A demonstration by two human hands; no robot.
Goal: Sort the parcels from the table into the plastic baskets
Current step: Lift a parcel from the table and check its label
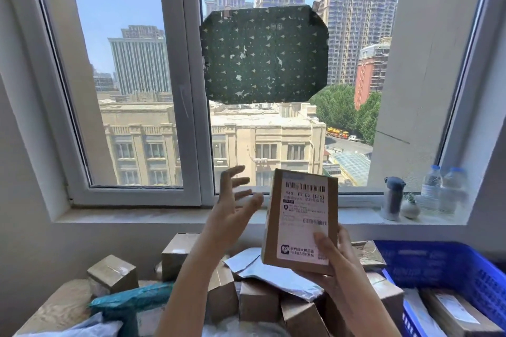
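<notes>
My right hand holds a brown cardboard parcel upright in front of the window, thumb on its white shipping label, fingers behind it. My left hand is raised just left of the parcel with fingers spread, touching nothing. Below lies a pile of parcels on the table: brown boxes, a teal plastic mailer, white mailers. A blue plastic basket stands at the right with boxes and mailers inside.
A window sill runs behind the table. On its right end stand a grey flask, a small pot and two water bottles. A dark dotted sheet is stuck on the glass.
</notes>
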